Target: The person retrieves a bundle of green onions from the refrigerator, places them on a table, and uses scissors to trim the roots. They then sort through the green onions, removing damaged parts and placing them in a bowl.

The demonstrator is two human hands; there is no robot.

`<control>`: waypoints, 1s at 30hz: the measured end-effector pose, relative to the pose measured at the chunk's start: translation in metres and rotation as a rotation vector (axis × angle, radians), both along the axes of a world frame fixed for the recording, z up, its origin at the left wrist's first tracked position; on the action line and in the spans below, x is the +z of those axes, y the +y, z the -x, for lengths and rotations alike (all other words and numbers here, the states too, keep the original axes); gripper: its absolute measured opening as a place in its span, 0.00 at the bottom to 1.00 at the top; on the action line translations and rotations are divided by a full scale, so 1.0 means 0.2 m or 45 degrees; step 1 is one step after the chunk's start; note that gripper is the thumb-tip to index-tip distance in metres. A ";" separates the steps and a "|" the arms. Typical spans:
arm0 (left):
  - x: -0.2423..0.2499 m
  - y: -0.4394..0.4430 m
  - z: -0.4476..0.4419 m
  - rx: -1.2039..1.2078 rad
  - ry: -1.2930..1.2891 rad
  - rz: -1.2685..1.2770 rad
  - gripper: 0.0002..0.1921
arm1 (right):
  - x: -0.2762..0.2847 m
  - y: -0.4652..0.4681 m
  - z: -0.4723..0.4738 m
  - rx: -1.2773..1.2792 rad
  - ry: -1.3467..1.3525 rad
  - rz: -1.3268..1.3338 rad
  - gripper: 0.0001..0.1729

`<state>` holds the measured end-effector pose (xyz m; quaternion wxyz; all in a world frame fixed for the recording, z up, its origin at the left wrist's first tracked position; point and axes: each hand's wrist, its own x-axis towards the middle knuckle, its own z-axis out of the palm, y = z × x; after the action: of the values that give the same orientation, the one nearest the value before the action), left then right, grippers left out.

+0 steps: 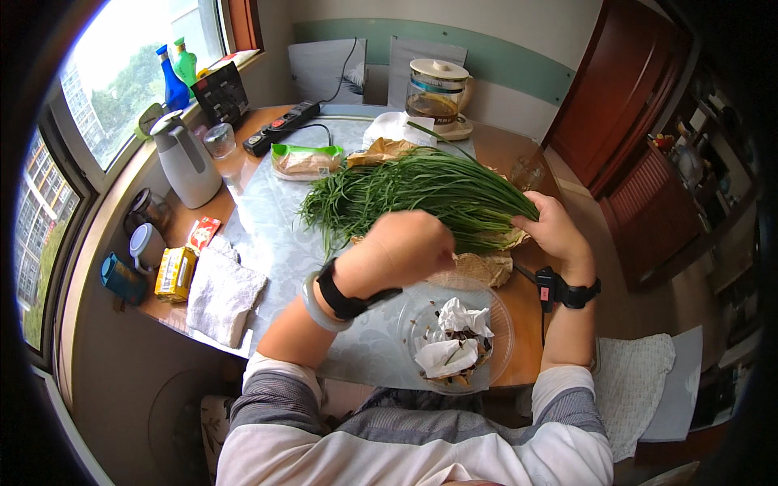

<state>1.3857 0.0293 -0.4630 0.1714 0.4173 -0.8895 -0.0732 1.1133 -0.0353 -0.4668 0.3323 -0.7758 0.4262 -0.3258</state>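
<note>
A large bunch of long green leaves, like garlic chives (419, 188), lies across crumpled brown paper (480, 268) on the table. My right hand (547, 225) has its thumb and fingers around the pale stem ends at the bunch's right side. Curled and slightly blurred, my left hand (407, 246) is raised in front of the bunch's near edge; its fingertips are turned away, so whether it holds anything is hidden. Nearer to me, a clear plastic dish (501, 340) contains crumpled white tissues (465, 317) and dark and brown scraps.
Toward the window stand a grey thermal jug (185, 161), a lidded cup (146, 243), a yellow box (175, 274) and a folded white towel (222, 294). Beyond the leaves are a green-edged food package (307, 163), a power strip (279, 129) and a glass electric kettle (434, 100).
</note>
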 end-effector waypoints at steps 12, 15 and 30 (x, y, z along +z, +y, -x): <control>-0.12 -0.33 -0.15 0.409 0.631 0.654 0.06 | 0.02 0.00 0.00 -0.022 0.095 -0.016 0.14; -0.14 -0.34 -0.15 0.441 0.520 0.729 0.05 | 0.02 0.02 -0.01 0.021 0.036 -0.046 0.14; -0.12 -0.38 -0.22 0.068 1.409 -0.127 0.05 | 0.02 0.01 -0.03 0.132 0.081 -0.019 0.14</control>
<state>1.4290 -0.0469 -0.4870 0.5949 0.3466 -0.6512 -0.3190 1.1190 -0.0333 -0.4634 0.3406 -0.8043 0.3982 -0.2802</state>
